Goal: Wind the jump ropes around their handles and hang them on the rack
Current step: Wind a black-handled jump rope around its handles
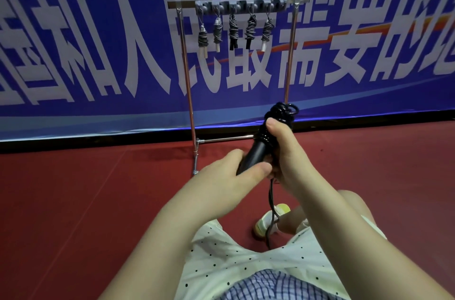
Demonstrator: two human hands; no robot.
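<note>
Both hands hold a black jump rope (261, 144) in front of me, its cord coiled thickly around the upper part of the black handles. My right hand (288, 149) grips the bundle, thumb pressed against the coils. My left hand (236, 171) pinches the lower end of the handles between thumb and fingers. A loose length of black cord (271, 211) hangs down toward my lap. Ahead stands a metal rack (187, 71) with a grey hook bar (241, 5). Several wound jump ropes (232, 31) hang from its hooks.
A blue banner (98, 53) with large white characters covers the wall behind the rack. The floor (73, 189) is dark red. My knees, a white dotted garment (234, 262) and a yellow-white shoe (268, 221) fill the bottom of the view.
</note>
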